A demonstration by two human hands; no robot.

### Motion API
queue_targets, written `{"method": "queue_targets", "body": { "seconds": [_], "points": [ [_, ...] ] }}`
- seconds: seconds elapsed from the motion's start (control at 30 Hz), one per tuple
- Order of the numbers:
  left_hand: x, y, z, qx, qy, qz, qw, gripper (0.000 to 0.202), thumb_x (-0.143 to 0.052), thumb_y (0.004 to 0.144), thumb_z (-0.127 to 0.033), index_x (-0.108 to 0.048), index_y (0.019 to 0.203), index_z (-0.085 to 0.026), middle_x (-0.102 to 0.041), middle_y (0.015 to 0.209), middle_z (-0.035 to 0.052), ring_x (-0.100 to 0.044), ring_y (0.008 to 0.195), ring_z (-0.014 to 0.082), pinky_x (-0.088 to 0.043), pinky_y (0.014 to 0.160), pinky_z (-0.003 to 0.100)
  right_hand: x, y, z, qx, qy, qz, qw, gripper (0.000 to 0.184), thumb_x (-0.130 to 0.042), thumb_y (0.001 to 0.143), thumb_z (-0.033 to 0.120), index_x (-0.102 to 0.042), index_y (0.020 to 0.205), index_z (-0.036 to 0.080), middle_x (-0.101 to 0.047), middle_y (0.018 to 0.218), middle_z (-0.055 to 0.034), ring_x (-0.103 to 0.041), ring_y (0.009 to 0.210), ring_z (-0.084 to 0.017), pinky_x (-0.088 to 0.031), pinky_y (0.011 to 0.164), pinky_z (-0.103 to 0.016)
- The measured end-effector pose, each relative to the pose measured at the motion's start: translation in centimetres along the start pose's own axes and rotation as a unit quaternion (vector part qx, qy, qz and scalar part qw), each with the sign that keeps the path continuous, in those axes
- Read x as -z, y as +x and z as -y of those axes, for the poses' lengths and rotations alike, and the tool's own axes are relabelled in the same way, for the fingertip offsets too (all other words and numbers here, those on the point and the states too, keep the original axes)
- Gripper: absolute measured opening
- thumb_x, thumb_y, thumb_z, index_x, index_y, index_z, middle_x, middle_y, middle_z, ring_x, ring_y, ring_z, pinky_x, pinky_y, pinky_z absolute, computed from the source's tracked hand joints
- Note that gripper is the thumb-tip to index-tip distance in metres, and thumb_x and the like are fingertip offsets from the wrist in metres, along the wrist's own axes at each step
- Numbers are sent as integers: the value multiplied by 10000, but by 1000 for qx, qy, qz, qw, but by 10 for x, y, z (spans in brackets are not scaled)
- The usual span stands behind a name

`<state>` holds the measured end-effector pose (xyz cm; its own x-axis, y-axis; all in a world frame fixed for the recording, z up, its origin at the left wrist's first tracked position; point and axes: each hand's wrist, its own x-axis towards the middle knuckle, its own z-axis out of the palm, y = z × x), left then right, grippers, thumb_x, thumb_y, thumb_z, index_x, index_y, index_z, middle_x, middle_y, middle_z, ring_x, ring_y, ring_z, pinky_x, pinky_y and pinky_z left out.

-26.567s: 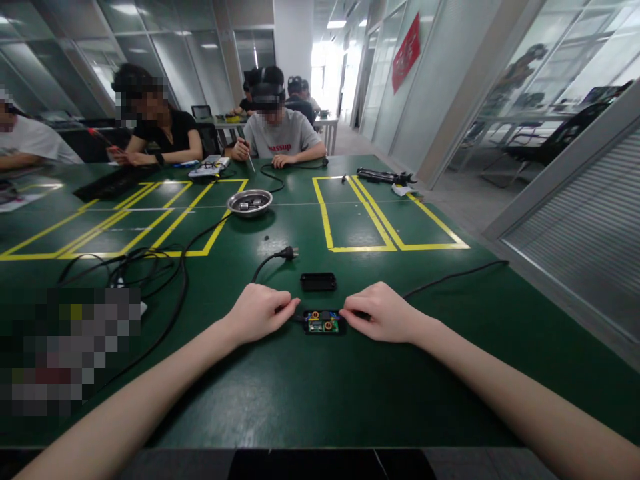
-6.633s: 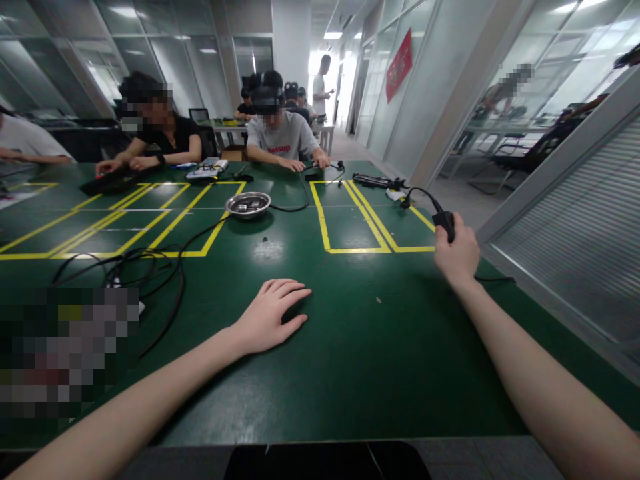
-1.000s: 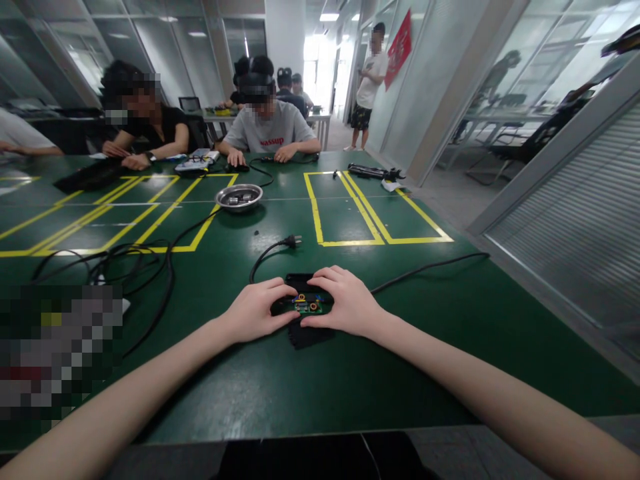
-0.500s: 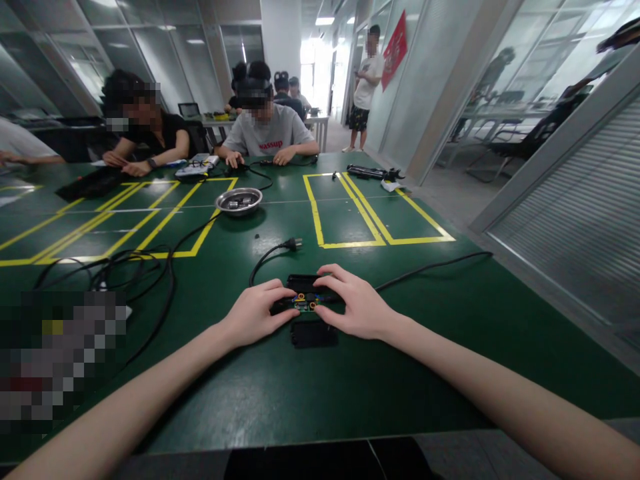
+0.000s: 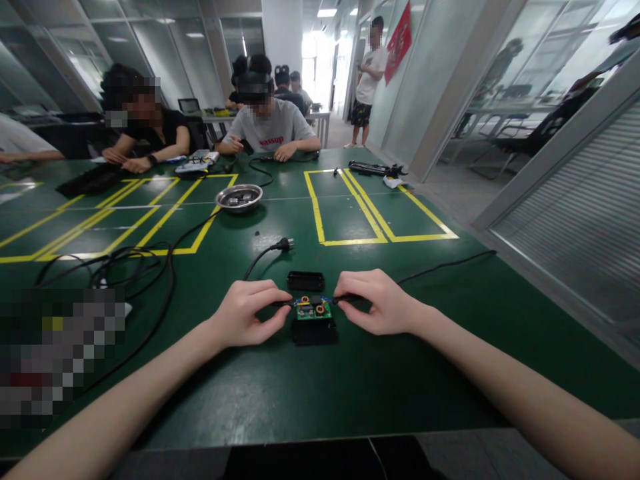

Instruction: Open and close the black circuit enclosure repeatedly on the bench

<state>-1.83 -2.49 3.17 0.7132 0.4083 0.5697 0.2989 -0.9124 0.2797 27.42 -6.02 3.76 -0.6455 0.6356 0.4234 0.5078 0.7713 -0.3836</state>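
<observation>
A small green circuit board (image 5: 314, 309) with copper-wound coils lies between my hands, black cables joined to it at both sides. My left hand (image 5: 253, 312) pinches the cable end at the board's left side. At the right side, my right hand (image 5: 377, 303) grips the other black cable (image 5: 440, 267), which runs off to the right. One black plastic case half (image 5: 306, 281) rests just beyond the board. The other case half (image 5: 314, 332) lies on the near side, partly covered by the board's front edge. A black plug (image 5: 285, 245) on a short cord sits farther up the table.
A metal bowl (image 5: 239, 199) with small metal parts stands ahead on the green table (image 5: 240, 393). Coiled black cables (image 5: 125, 267) lie at left beside a blurred object. Yellow tape marks rectangles. Co-workers sit across the table; a black tool-like object (image 5: 375, 169) lies at far right.
My hands have moved apart from the board onto the cables at its two sides. The board now shows more fully and sits nearer the close case half.
</observation>
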Motion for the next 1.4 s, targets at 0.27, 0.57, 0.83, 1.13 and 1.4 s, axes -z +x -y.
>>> {"method": "queue_targets", "body": {
  "seconds": [0.27,0.57,0.83,1.13,1.4],
  "points": [
    [-4,-1,-5,-36,-7,111,993,158,-517,884,-205,-641,787,-191,-624,623,-12,-538,496,101,-370,473,232,-9,-1,6,4,27,93,995,75,-572,841,151,-556,794,207,-625,783,-3,-556,662,-121,-363,602,-235],
    [-4,0,-3,49,-3,161,986,158,-529,948,-226,-681,934,-186,-701,779,0,-605,561,95,-417,524,206,-10,1,-4,-51,-26,111,992,93,-572,868,176,-589,782,204,-649,768,-15,-562,646,-143,-356,607,-254],
    [-4,3,-15,-34,130,169,977,218,-526,975,-282,-661,838,-177,-691,883,77,-635,794,195,-512,695,307,-24,5,-3,-178,-90,90,976,154,-514,966,187,-644,1043,215,-689,744,-3,-626,638,-175,-365,633,-273],
    [-9,0,-11,-42,152,194,968,234,-545,1023,-348,-637,886,-181,-659,928,62,-606,774,185,-476,640,298,-36,14,7,-255,-133,92,953,147,-530,1003,251,-632,1106,227,-624,629,25,-614,584,-180,-312,581,-269],
    [-15,5,-9,-49,198,176,963,236,-524,1027,-318,-651,883,-181,-650,859,69,-605,807,213,-459,723,338,-39,17,-9,-252,-155,19,955,238,-553,943,236,-609,1173,208,-706,940,-44,-647,717,-193,-426,632,-289]
  ]
}}
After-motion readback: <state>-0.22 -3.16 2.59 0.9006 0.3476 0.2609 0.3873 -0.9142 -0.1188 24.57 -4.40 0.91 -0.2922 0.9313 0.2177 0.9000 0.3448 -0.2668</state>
